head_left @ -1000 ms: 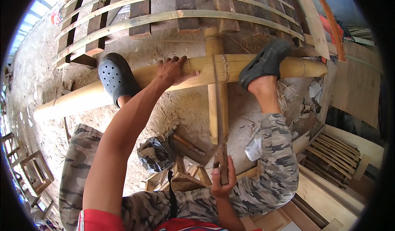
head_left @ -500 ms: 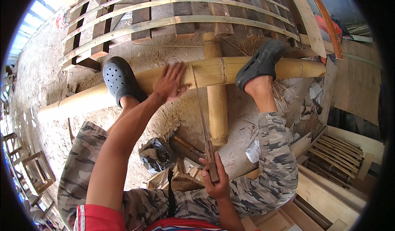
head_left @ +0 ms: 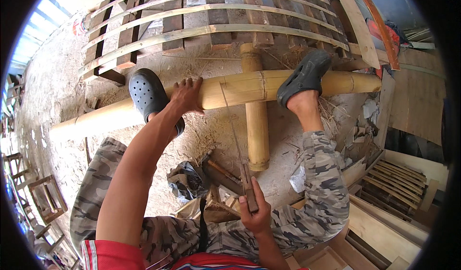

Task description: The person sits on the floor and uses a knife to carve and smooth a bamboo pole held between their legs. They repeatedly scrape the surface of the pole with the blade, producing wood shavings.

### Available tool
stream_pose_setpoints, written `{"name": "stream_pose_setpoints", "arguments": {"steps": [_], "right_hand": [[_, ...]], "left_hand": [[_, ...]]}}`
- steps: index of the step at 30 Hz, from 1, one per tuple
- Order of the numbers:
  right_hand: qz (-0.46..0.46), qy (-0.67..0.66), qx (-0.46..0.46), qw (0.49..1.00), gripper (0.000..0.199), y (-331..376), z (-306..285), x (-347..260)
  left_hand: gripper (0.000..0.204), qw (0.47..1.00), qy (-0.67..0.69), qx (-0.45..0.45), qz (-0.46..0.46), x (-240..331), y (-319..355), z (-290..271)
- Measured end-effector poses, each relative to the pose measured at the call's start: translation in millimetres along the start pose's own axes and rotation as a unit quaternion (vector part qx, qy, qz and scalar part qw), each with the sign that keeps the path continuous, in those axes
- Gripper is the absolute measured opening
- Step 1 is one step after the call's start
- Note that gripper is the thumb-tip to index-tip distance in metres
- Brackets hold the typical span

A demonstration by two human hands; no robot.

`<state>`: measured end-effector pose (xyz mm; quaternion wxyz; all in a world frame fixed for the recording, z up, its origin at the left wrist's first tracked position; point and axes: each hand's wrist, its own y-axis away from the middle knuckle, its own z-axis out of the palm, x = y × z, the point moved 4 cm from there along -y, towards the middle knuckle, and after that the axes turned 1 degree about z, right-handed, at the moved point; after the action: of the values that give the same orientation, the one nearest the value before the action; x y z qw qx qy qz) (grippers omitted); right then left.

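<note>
A long bamboo pole (head_left: 235, 88) lies across the view on top of a shorter bamboo piece (head_left: 258, 135). My left hand (head_left: 186, 96) grips the long pole just right of my left foot, fingers over its far side and thumb on the near side. In my right hand (head_left: 257, 211) is the wooden handle of a handsaw (head_left: 236, 142). Its narrow blade slants up and away, with the tip over the long pole, to the right of my left hand. Whether the teeth have entered the bamboo, I cannot tell.
My feet in dark clogs (head_left: 146, 91) press on the long pole. Beyond it stands a slatted wood and bamboo frame (head_left: 216, 28). A hammer (head_left: 223, 170) and a dark plastic bag (head_left: 186, 179) lie between my legs. Wooden boards and slats (head_left: 396, 181) fill the right side.
My left hand, blurred over the pole before, has moved left and now grips it. The saw stays in my right hand with its blade at the pole. The whole view has shifted slightly.
</note>
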<state>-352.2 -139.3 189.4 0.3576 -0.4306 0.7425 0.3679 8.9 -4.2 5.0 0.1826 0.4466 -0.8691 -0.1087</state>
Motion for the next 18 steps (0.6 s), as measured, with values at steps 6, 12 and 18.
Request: {"name": "stream_pose_setpoints", "arguments": {"steps": [6,12,18], "right_hand": [[-0.022,0.039,0.02,0.999,0.06,12,7,-8],[-0.009,0.027,0.026,0.999,0.058,12,4,-2],[0.067,0.034,-0.004,0.997,0.058,-14,6,-34]], "left_hand": [[0.138,0.999,-0.005,0.042,-0.007,-1,3,9],[0.136,0.998,0.009,0.062,-0.006,-2,2,13],[0.133,0.999,0.01,0.039,-0.021,0,4,10]]}}
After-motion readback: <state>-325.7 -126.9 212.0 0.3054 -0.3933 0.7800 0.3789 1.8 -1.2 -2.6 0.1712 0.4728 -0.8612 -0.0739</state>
